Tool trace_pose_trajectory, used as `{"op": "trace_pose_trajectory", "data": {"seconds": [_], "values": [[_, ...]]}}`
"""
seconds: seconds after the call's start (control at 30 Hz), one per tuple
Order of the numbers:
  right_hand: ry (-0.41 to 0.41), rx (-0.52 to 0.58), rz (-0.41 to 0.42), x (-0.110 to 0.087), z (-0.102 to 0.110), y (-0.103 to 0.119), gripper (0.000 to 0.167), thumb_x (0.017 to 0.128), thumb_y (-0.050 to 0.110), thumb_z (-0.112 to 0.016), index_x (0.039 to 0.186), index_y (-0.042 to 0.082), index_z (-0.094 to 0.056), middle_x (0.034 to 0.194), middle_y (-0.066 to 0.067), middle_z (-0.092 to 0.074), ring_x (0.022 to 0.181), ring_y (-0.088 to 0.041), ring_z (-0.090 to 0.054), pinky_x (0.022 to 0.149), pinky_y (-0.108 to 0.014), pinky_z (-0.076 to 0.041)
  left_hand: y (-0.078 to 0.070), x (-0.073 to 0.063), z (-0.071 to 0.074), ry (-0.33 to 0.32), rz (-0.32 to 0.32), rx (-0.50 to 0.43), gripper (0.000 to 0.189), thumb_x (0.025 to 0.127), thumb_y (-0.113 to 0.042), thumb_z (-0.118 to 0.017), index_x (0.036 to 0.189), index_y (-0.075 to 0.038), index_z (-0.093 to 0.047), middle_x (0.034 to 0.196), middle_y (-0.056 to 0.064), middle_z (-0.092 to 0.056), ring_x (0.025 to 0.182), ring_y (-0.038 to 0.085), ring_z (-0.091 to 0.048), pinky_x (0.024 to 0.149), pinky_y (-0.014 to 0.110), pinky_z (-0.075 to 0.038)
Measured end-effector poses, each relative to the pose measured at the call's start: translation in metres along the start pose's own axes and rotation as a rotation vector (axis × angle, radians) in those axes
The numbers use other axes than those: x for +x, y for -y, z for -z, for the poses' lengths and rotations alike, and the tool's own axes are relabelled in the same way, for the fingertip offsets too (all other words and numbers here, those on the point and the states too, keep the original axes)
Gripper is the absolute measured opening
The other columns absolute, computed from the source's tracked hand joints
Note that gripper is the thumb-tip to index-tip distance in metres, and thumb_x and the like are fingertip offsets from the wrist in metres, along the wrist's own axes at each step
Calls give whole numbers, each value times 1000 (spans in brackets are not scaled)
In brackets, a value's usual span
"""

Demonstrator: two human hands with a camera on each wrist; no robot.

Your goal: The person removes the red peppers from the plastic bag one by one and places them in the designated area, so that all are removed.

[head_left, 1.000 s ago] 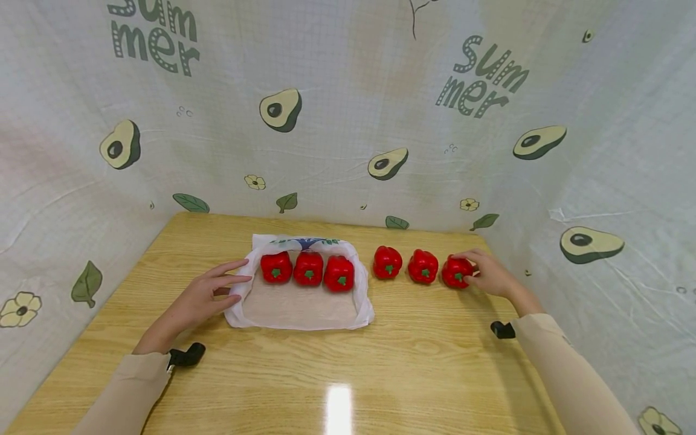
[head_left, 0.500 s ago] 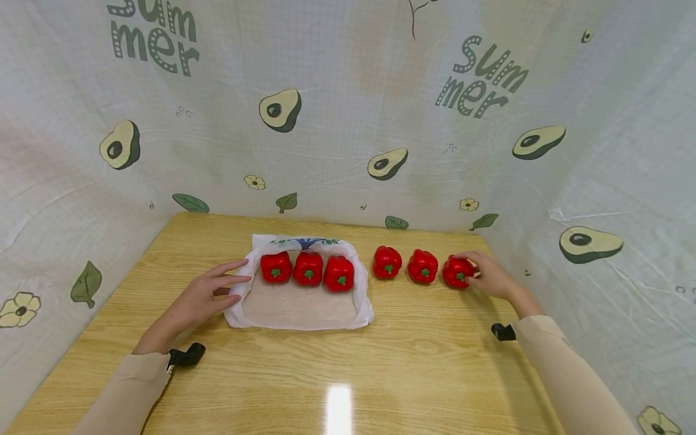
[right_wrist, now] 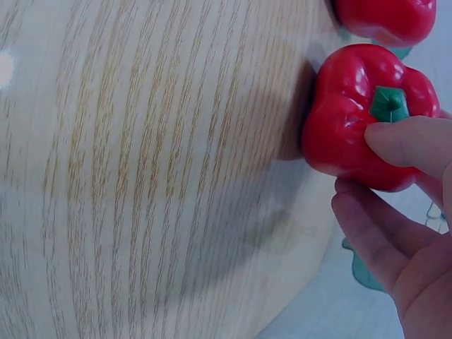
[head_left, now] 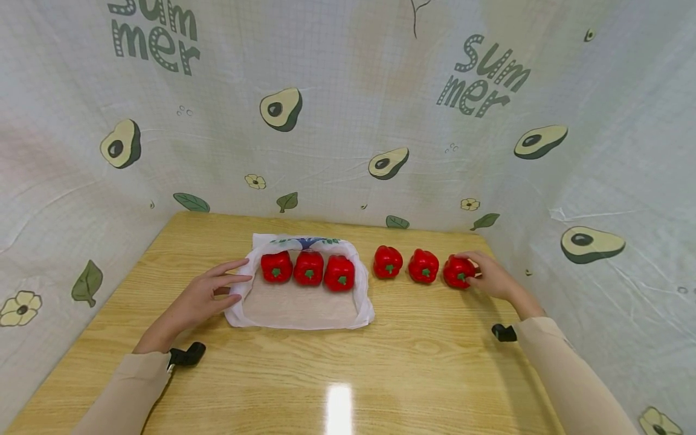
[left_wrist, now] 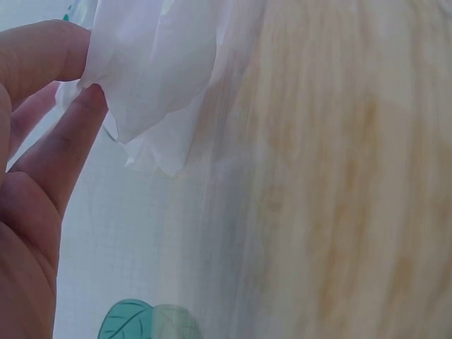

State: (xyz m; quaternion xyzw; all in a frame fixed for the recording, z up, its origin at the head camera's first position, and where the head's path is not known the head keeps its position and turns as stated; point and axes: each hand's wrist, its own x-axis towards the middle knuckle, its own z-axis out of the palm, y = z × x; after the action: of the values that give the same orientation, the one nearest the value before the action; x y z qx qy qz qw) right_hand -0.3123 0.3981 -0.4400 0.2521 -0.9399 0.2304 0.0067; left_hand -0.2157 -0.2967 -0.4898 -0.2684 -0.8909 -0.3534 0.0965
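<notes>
Plain beige sleeves (head_left: pixel 122 393), small black devices (head_left: pixel 188 354) at both cuffs (head_left: pixel 535 326)

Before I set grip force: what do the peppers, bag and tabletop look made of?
Red peppers: likely hard plastic, glossy; sharp highlights, even color. Real ones not ruled out.
White bag: probably thin plastic film, low sheen; creased, translucent.
Tabletop: wood or wood-look laminate, semi-gloss; grain, bright reflection.
</notes>
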Motion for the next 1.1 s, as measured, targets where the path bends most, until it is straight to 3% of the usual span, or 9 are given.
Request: {"op": "trace_pose_trajectory", "data": {"seconds": [0.37,0.5,0.77,1.0,1.1], "values": [[28,44,12,-3,9,3,61,91,-17,-69,148,-7,-51,147,-33,-49,117,-54,-62,87,-58,-63,-3,0,0,-2,13,2,51,89,1,-83,137,-8,-72,162,9,-49,125,13,-61,90,36,-65],[38,24,26,-5,15,8,60,91,-17,-69,148,-6,-52,148,-34,-50,122,-55,-59,90,-65,-61,-2,1,0,-3,8,6,51,89,1,-84,137,-7,-72,162,9,-50,125,16,-62,90,29,-64],[37,-23,7,-9,29,22,62,91,-14,-71,149,-3,-51,148,-33,-49,114,-63,-62,90,-71,-58,-3,2,2,-2,4,1,51,88,3,-84,137,-9,-73,162,10,-50,131,16,-58,92,17,-58],[9,-77,19,-6,35,50,61,93,-9,-74,149,4,-53,148,-28,-51,118,-58,-63,92,-70,-58,-6,2,1,-6,-9,-28,48,89,1,-83,136,-5,-72,160,14,-50,125,32,-63,89,42,-64],[0,-95,14,-3,35,64,62,94,-6,-75,150,6,-54,148,-27,-52,118,-55,-64,93,-69,-58,-7,2,1,-11,-7,-23,49,89,2,-83,136,-6,-73,160,14,-51,125,27,-64,89,41,-64]]}}
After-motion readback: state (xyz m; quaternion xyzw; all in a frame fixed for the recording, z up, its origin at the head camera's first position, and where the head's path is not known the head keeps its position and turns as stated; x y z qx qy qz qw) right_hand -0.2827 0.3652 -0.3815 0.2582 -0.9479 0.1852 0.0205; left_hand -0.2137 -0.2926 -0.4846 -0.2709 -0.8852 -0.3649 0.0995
